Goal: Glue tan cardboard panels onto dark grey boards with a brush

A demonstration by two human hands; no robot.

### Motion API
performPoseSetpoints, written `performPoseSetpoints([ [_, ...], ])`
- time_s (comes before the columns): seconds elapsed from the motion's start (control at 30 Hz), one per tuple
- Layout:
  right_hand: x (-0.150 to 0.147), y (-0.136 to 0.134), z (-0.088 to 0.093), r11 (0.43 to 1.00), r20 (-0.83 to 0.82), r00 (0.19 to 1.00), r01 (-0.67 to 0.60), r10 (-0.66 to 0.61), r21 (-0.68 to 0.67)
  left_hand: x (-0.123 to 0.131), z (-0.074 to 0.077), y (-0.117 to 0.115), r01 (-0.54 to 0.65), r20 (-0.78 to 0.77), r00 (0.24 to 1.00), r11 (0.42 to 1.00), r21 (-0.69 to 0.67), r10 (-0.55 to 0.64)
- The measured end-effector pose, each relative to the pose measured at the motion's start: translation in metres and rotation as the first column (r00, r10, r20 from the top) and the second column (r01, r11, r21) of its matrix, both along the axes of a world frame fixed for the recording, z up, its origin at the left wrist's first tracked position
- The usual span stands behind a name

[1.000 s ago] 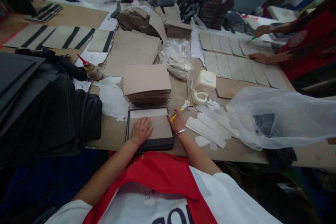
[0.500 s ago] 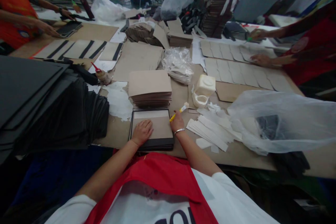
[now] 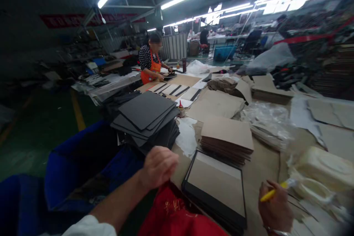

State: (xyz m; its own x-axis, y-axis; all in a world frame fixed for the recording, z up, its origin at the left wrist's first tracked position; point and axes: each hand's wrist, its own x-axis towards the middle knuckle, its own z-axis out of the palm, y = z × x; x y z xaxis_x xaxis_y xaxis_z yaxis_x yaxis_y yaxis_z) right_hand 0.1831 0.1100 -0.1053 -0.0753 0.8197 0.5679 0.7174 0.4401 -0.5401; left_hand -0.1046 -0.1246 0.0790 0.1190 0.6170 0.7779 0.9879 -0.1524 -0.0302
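Observation:
My left hand (image 3: 160, 166) is raised off the board, its fingers curled and blurred, between the dark sheets (image 3: 149, 112) and the black-edged board stack (image 3: 215, 184); whether it holds anything does not show. At the lower right, my right hand (image 3: 275, 206) grips a yellow-handled brush (image 3: 272, 193), its pale bristles pointing at the cream plastic container (image 3: 315, 190). Beige card with a pale strip along its far side lies on the black-edged stack. Just behind stands a tall pile of beige cards (image 3: 226, 132).
A glue bottle (image 3: 180, 110) stands beyond the dark sheets. Crumpled clear plastic (image 3: 268, 120) lies right of the card pile. A co-worker in an orange apron (image 3: 155, 68) handles dark pieces at the far table end. Blue bins (image 3: 69, 169) sit at lower left.
The view has swung left and up. My left hand has lifted off the card and moved left; my right hand, still holding the brush, is farther from the board stack.

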Motion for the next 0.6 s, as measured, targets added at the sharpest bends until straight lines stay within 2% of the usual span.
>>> performPoseSetpoints([
  [0.03,-0.003,-0.005,0.012,0.999,-0.011,1.000,-0.012,0.012,0.048,-0.020,0.025,-0.013,-0.150,-0.002,0.989,0.987,0.057,0.150],
  [0.1,-0.015,-0.017,0.040,0.986,-0.013,0.999,-0.043,0.046,0.162,-0.069,0.061,-0.026,-0.430,0.039,0.903,0.899,0.083,0.429],
  [0.17,-0.033,-0.029,0.067,0.952,-0.014,0.988,-0.143,0.152,0.272,-0.125,0.081,-0.020,-0.599,0.054,0.795,0.796,-0.085,0.604],
  [0.23,-0.053,-0.040,0.090,0.886,-0.006,0.947,-0.297,0.320,0.357,-0.181,0.088,-0.005,-0.700,0.060,0.671,0.659,-0.276,0.739],
  [0.27,-0.062,-0.045,0.099,0.845,0.002,0.916,-0.371,0.401,0.386,-0.205,0.091,0.003,-0.718,0.067,0.595,0.567,-0.405,0.801],
  [0.3,-0.070,-0.050,0.106,0.806,0.014,0.881,-0.438,0.472,0.399,-0.227,0.093,0.010,-0.688,0.068,0.528,0.473,-0.550,0.847],
  [0.33,-0.077,-0.054,0.111,0.772,0.027,0.850,-0.491,0.527,0.404,-0.244,0.096,0.015,-0.640,0.065,0.487,0.406,-0.652,0.871],
  [0.4,-0.084,-0.061,0.117,0.735,0.041,0.810,-0.550,0.585,0.396,-0.264,0.105,0.020,-0.566,0.041,0.464,0.331,-0.755,0.885],
  [0.43,-0.085,-0.064,0.118,0.737,0.037,0.808,-0.555,0.588,0.387,-0.267,0.111,0.019,-0.560,0.029,0.470,0.324,-0.762,0.882],
  [0.57,-0.070,-0.069,0.116,0.811,-0.004,0.861,-0.477,0.509,0.339,-0.259,0.128,0.002,-0.586,0.000,0.502,0.340,-0.736,0.865],
  [0.6,-0.063,-0.069,0.115,0.835,-0.021,0.878,-0.448,0.479,0.320,-0.257,0.129,-0.001,-0.611,-0.006,0.471,0.321,-0.723,0.882],
])
